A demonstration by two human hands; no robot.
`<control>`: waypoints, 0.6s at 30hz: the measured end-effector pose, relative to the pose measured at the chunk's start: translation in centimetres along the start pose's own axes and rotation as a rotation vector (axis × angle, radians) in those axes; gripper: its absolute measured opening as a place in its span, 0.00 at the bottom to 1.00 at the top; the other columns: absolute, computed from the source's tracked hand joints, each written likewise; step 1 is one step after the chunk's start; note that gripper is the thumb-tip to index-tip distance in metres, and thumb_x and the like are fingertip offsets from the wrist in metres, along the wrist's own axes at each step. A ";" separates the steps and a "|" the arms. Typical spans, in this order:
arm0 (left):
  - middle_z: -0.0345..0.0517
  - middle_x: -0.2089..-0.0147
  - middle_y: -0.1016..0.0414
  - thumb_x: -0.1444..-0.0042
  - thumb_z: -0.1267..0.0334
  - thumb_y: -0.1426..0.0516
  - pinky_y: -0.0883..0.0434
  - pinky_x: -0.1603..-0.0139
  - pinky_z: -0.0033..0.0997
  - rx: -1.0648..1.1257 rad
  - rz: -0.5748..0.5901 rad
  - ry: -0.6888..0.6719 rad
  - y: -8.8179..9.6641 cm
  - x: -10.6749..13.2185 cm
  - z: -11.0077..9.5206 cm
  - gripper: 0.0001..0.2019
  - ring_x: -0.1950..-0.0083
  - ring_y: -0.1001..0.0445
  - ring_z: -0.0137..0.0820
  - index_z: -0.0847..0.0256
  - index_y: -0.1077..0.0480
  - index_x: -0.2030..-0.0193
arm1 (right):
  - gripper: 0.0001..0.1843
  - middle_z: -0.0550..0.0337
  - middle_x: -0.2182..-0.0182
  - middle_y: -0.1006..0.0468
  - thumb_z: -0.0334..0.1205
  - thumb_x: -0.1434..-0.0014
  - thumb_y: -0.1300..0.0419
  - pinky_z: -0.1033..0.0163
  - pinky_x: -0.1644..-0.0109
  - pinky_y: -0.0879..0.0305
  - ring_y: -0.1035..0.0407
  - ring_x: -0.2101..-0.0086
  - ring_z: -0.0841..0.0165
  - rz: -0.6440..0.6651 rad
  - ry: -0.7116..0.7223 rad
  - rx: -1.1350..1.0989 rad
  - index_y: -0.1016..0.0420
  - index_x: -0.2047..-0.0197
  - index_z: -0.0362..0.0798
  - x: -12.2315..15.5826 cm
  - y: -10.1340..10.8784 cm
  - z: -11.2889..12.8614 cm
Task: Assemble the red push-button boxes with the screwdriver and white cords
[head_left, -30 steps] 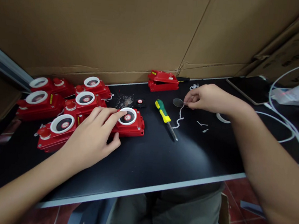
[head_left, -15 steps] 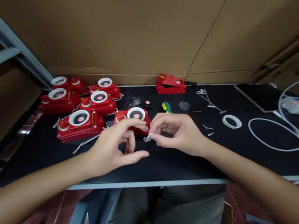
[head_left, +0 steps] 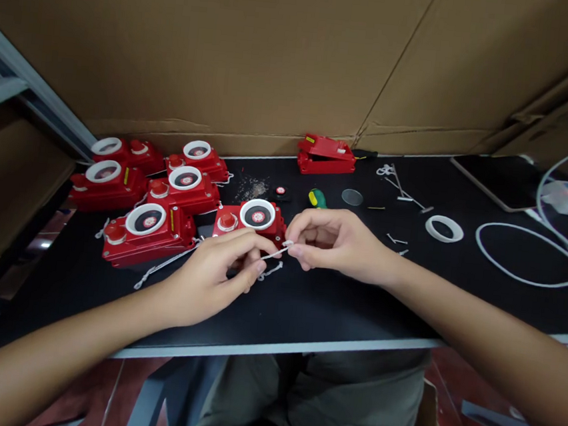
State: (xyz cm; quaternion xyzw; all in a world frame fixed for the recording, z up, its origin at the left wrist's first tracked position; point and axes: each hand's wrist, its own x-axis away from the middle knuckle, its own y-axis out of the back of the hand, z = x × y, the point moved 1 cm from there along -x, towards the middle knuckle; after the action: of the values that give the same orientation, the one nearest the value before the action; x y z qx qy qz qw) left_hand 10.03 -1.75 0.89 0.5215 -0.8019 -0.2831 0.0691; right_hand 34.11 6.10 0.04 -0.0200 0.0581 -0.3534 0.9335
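Between my two hands a thin white cord is stretched, just in front of a red box with a white ring and a red knob on top. My left hand pinches one end between thumb and forefinger. At the other end, my right hand grips the cord near the box's right corner, where it looks looped or knotted. A loose, curled bit of cord hangs or lies below the fingers; I cannot tell which. My fingers hide the box's front edge.
Several similar red boxes stand at the left. Behind are an open red case, a green-yellow screwdriver and a clear disc. To the right lie a white ring, a white cable and a dark tablet-like panel.
My left hand has closed from an open pose onto the cord and drawn it taut. My right hand keeps its pinch in nearly the same place.
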 end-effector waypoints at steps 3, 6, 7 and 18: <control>0.39 0.63 0.21 0.25 0.65 0.43 0.26 0.68 0.22 -0.032 0.049 0.018 -0.1 -0.1 -0.1 0.07 0.70 0.23 0.25 0.59 0.22 0.50 | 0.18 0.62 0.70 0.17 0.43 0.43 0.16 0.68 0.67 0.26 0.24 0.73 0.74 0.009 -0.005 -0.005 0.19 0.61 0.45 0.0 0.0 -0.2; 0.40 0.63 0.18 0.24 0.64 0.43 0.27 0.68 0.21 -0.037 0.091 0.037 -0.1 -0.2 -0.1 0.08 0.70 0.22 0.25 0.60 0.21 0.52 | 0.17 0.64 0.72 0.19 0.42 0.43 0.16 0.68 0.68 0.29 0.27 0.74 0.75 -0.052 0.031 -0.024 0.19 0.61 0.46 0.0 0.1 -0.2; 0.40 0.63 0.18 0.24 0.64 0.43 0.26 0.68 0.21 -0.028 0.098 0.045 -0.1 -0.2 0.0 0.09 0.70 0.22 0.25 0.60 0.21 0.52 | 0.17 0.65 0.73 0.20 0.42 0.43 0.16 0.68 0.69 0.30 0.28 0.75 0.75 -0.088 0.046 -0.031 0.19 0.62 0.46 0.0 0.2 -0.2; 0.44 0.62 0.16 0.32 0.65 0.34 0.17 0.63 0.28 0.471 0.166 0.346 -0.7 -0.3 0.5 0.06 0.66 0.18 0.28 0.63 0.20 0.51 | 0.15 0.66 0.72 0.28 0.42 0.43 0.19 0.64 0.67 0.33 0.33 0.72 0.72 -0.731 0.221 0.083 0.22 0.64 0.52 -0.7 4.2 0.5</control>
State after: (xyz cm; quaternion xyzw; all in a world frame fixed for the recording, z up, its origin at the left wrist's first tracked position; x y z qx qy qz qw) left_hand 10.54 -1.56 0.17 0.4963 -0.8617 0.0103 0.1051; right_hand 36.42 9.71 0.28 0.0364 0.1332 -0.6648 0.7341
